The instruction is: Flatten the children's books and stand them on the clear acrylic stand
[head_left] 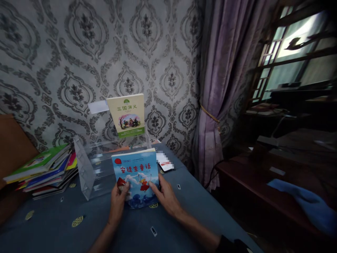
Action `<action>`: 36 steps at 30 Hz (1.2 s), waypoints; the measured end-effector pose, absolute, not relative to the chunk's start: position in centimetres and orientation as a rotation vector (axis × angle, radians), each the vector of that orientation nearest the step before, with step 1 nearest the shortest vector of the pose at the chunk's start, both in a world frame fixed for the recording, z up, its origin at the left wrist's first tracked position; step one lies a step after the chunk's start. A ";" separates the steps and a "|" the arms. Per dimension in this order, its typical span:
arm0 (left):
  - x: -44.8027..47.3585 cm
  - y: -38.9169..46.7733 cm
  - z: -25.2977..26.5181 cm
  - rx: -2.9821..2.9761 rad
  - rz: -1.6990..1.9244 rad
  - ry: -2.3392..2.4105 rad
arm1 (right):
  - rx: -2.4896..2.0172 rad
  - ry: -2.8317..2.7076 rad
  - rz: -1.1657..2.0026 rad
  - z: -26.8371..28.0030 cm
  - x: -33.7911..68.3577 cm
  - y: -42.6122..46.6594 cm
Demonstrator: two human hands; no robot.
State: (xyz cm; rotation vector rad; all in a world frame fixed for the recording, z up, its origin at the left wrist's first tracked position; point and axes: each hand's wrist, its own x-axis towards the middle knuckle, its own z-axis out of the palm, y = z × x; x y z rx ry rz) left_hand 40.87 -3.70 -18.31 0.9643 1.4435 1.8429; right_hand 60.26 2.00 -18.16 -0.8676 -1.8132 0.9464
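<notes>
A blue paperback book (135, 168) with red Chinese title characters is held upright, its cover facing me. My left hand (119, 193) grips its lower left edge, thumb on the cover. On the opposite edge my right hand (163, 191) is closed the same way, thumb near the red-dressed figure. Beyond it stands a clear plastic tiered rack (84, 168). A cream and green book (127, 116) rests upright at the top back of this rack. The fingers behind the blue book are hidden.
A pile of books (50, 168) lies left of the rack, near a brown box (15, 140). Behind the blue book is a partly blurred phone-like object (165, 162). The blue-covered table (105, 232) ends at the right, beside a purple curtain (218, 88) and dark red furniture (244, 179).
</notes>
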 end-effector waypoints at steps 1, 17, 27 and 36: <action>40.7 -3.7 -18.2 0.966 1.852 1.451 | -0.850 -1.799 0.948 -18.2 60.2 2.0; 39.2 -5.1 -16.6 1.166 1.685 1.477 | -0.690 -1.880 0.973 -15.8 61.0 2.2; 38.5 -6.4 -14.3 1.329 1.563 1.560 | -0.664 -1.877 0.957 -14.9 60.9 2.6; 36.3 -5.1 -11.5 1.234 1.800 1.416 | -0.630 -1.856 0.965 -14.8 60.9 2.4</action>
